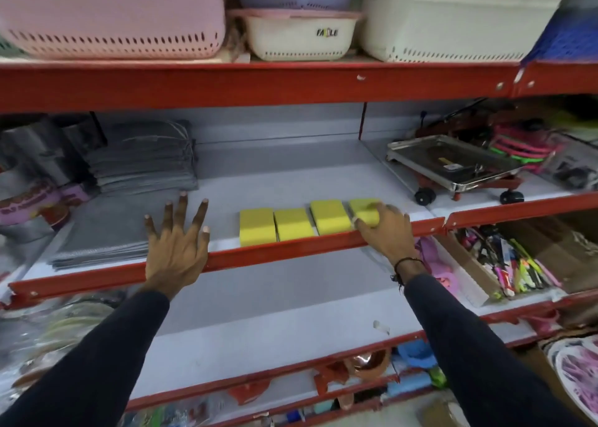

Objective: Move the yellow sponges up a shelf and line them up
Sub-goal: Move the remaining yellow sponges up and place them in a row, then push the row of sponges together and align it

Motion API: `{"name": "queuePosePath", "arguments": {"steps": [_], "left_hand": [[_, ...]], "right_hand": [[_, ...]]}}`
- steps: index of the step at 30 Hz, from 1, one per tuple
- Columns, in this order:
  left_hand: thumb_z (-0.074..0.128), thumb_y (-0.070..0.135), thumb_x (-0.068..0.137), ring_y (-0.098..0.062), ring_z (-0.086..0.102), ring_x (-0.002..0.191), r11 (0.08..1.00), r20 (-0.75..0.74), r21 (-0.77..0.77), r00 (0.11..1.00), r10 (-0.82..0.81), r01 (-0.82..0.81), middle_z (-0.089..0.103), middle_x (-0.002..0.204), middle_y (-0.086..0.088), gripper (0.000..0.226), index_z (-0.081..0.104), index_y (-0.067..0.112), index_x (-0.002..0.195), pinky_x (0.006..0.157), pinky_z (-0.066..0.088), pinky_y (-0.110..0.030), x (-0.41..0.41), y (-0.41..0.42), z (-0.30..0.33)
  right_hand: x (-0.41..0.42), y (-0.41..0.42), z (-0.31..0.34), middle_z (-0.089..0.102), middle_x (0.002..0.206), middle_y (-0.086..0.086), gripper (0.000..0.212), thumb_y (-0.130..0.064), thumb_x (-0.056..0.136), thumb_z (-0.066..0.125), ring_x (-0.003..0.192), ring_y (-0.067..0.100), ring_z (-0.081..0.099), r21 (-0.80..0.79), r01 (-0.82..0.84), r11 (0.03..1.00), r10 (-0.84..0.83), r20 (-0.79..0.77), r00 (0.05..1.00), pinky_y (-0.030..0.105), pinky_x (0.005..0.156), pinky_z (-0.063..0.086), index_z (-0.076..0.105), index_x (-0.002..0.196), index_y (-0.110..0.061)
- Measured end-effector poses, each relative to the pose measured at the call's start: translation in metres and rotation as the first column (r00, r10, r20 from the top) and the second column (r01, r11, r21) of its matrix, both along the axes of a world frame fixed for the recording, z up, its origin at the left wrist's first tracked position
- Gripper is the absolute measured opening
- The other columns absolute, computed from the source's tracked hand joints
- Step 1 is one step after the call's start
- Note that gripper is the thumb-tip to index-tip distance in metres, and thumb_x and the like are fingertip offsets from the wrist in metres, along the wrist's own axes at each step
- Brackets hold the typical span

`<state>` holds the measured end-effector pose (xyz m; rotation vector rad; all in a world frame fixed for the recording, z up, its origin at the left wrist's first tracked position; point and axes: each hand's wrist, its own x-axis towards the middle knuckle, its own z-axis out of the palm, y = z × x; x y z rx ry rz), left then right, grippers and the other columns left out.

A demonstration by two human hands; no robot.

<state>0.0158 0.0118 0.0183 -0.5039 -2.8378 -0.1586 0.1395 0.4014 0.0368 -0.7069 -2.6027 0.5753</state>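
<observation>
Several yellow sponges lie in a row near the front edge of the middle shelf: a left sponge, a second sponge, a third sponge and the rightmost sponge. My right hand grips the rightmost sponge from its right side, fingers curled over it. My left hand hovers over the shelf's red front rail, left of the row, fingers spread and holding nothing. The grey shelf below shows no sponges.
Folded grey cloths are stacked at the left of the middle shelf. A metal trolley tray stands at the right. Pink and cream baskets fill the shelf above. A box of pens sits lower right.
</observation>
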Motion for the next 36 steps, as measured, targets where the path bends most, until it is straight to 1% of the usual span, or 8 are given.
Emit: {"name": "queuePosePath", "arguments": {"steps": [2, 5, 7, 10, 15, 23, 33, 36], "left_hand": [[0.000, 0.055, 0.098, -0.038, -0.002, 0.166, 1.000, 0.009, 0.012, 1.000, -0.020, 0.020, -0.015, 0.179, -0.006, 0.076, -0.006, 0.027, 0.168, 0.129, -0.007, -0.066, 0.004, 0.001, 0.003], [-0.001, 0.064, 0.093, -0.036, -0.003, 0.166, 0.996, 0.025, 0.030, 0.996, -0.080, 0.080, -0.009, 0.179, -0.007, 0.090, 0.003, 0.018, 0.171, 0.132, -0.001, -0.062, 0.014, 0.013, 0.012], [0.011, 0.072, 0.093, -0.034, 0.002, 0.167, 0.981, 0.047, 0.048, 0.980, -0.192, 0.190, -0.001, 0.179, -0.010, 0.098, 0.010, 0.013, 0.171, 0.134, 0.004, -0.055, 0.023, 0.032, 0.018], [0.043, 0.072, 0.096, -0.032, 0.006, 0.167, 0.941, 0.066, -0.026, 0.940, -0.335, 0.338, 0.004, 0.179, -0.018, 0.105, 0.011, 0.004, 0.169, 0.135, 0.004, -0.047, 0.032, 0.066, 0.017], [0.055, 0.059, 0.095, -0.032, 0.010, 0.166, 0.928, 0.152, -0.177, 0.941, -0.302, 0.327, 0.009, 0.178, -0.021, 0.105, 0.009, -0.001, 0.168, 0.135, 0.008, -0.043, 0.048, 0.088, 0.002], [0.054, 0.048, 0.095, -0.035, 0.005, 0.166, 0.937, 0.119, -0.224, 0.962, -0.246, 0.268, 0.004, 0.178, -0.023, 0.100, 0.007, -0.002, 0.167, 0.136, 0.006, -0.047, 0.065, 0.087, -0.008], [0.056, 0.048, 0.096, -0.034, 0.005, 0.166, 0.946, 0.100, -0.208, 0.967, -0.234, 0.250, 0.004, 0.178, -0.022, 0.100, 0.006, -0.001, 0.167, 0.136, 0.005, -0.045, 0.067, 0.090, -0.008], [0.056, 0.048, 0.096, -0.034, 0.004, 0.166, 0.945, 0.097, -0.210, 0.967, -0.234, 0.250, 0.004, 0.178, -0.022, 0.100, 0.006, -0.001, 0.167, 0.136, 0.005, -0.045, 0.067, 0.089, -0.009]], "right_hand": [[0.003, -0.002, 0.000, 0.069, 0.132, 0.013, 0.051, -0.055, 0.094, 0.057, 0.128, 0.033, 0.059, 0.040, 0.009, 0.999, -0.013, 0.102, 0.995, 0.051, 0.117, 0.032, 0.070, 0.127, -0.018], [0.008, -0.017, 0.007, 0.069, 0.133, 0.016, 0.056, -0.056, 0.089, 0.049, 0.127, 0.036, 0.058, 0.140, 0.038, 0.989, -0.035, -0.029, 0.999, 0.050, 0.112, 0.037, 0.076, 0.119, -0.016], [0.004, -0.041, 0.010, 0.061, 0.146, 0.015, 0.059, -0.050, 0.087, 0.048, 0.139, 0.034, 0.051, 0.202, -0.094, 0.975, 0.105, -0.041, 0.994, 0.050, 0.116, 0.035, 0.070, 0.130, -0.017], [-0.012, -0.087, 0.016, 0.050, 0.158, 0.012, 0.069, -0.044, 0.086, 0.044, 0.149, 0.028, 0.042, 0.241, -0.385, 0.891, 0.382, 0.062, 0.922, 0.046, 0.122, 0.032, 0.053, 0.148, -0.016], [-0.034, -0.124, 0.005, 0.036, 0.165, 0.013, 0.064, -0.036, 0.100, 0.043, 0.154, 0.027, 0.031, 0.300, -0.573, 0.763, 0.474, 0.343, 0.811, 0.049, 0.128, 0.018, 0.033, 0.156, -0.007], [-0.025, -0.119, -0.002, 0.020, 0.170, 0.018, 0.073, -0.025, 0.099, 0.047, 0.160, 0.029, 0.018, 0.265, -0.562, 0.784, 0.441, 0.399, 0.804, 0.041, 0.131, 0.017, 0.016, 0.160, 0.000], [-0.024, -0.154, 0.006, 0.020, 0.169, 0.024, 0.073, -0.016, 0.096, 0.048, 0.159, 0.033, 0.021, 0.207, -0.537, 0.818, 0.429, 0.404, 0.808, 0.041, 0.129, 0.022, 0.017, 0.159, 0.006], [-0.027, -0.158, 0.012, 0.021, 0.169, 0.023, 0.073, -0.015, 0.094, 0.049, 0.157, 0.033, 0.024, 0.166, -0.536, 0.828, 0.429, 0.429, 0.795, 0.044, 0.126, 0.029, 0.019, 0.158, 0.005]]}}
